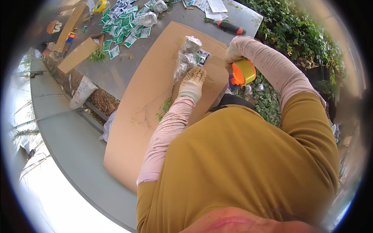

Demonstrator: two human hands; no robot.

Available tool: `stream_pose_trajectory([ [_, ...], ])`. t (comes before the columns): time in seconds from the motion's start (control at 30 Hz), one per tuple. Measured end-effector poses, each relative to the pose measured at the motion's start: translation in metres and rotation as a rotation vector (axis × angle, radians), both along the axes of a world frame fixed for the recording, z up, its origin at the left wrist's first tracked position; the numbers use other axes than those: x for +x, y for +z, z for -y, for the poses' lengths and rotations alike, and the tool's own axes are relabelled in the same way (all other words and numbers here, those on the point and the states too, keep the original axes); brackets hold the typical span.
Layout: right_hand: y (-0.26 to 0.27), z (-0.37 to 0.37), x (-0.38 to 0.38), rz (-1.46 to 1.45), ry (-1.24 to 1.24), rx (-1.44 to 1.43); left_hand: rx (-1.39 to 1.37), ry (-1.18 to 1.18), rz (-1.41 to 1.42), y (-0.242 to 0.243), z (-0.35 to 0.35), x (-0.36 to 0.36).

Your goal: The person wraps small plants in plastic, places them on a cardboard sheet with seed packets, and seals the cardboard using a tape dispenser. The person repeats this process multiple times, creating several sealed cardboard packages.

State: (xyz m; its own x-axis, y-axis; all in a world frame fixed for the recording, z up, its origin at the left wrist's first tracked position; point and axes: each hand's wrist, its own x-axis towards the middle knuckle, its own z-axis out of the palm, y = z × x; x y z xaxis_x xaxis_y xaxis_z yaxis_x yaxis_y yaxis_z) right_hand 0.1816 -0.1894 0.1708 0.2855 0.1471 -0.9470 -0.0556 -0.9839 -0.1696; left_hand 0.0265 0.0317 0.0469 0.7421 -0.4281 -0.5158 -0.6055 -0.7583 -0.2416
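Note:
My left hand, in a light glove, lies at the lower end of a row of silvery wrapped bundles on a large cardboard sheet. Its fingertips touch the lowest bundle; whether they grip anything is hidden. Small green-and-white packets sit against the right side of the bundles. Thin bare stems and a leafy sprig extend beside my left wrist. At the right edge of the cardboard, my right hand, also gloved, grips an orange and blue tape dispenser carrying a wide roll of yellow tape.
Many green and white packets cover the far part of the metal table. A black-and-red handled tool and papers lie at the far right. Cardboard strips overhang the left edge. Leafy plants grow at right.

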Motion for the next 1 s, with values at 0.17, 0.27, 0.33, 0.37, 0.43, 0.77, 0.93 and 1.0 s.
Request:
stream_pose_trajectory([
  [0.17, -0.017, 0.158, 0.039, 0.021, -1.194, 1.001, 0.110, 0.001, 0.014, 0.012, 0.013, 0.000],
  [0.27, -0.069, 0.180, 0.076, 0.341, -1.511, 1.072, 0.078, 0.145, -0.099, 0.023, 0.029, -0.006],
  [0.33, -0.106, 0.180, 0.098, 0.366, -1.721, 1.029, -0.013, 0.225, -0.163, 0.025, 0.039, -0.021],
  [0.37, -0.120, 0.176, 0.112, 0.397, -1.822, 1.008, -0.058, 0.267, -0.190, 0.022, 0.044, -0.029],
  [0.43, -0.138, 0.171, 0.133, 0.427, -1.760, 0.894, -0.287, 0.354, -0.250, 0.014, 0.046, -0.052],
  [0.77, -0.136, 0.116, 0.099, 1.475, 0.239, 0.243, -0.532, 1.112, 0.585, -0.019, 0.052, -0.260],
  [0.93, -0.135, 0.070, 0.074, 1.160, 0.454, -0.044, -0.333, 2.204, 0.544, -0.065, 0.079, -0.359],
  [1.0, -0.134, 0.062, 0.079, 1.128, 0.452, -0.084, -0.611, 2.685, 0.514, -0.087, 0.077, -0.390],
])
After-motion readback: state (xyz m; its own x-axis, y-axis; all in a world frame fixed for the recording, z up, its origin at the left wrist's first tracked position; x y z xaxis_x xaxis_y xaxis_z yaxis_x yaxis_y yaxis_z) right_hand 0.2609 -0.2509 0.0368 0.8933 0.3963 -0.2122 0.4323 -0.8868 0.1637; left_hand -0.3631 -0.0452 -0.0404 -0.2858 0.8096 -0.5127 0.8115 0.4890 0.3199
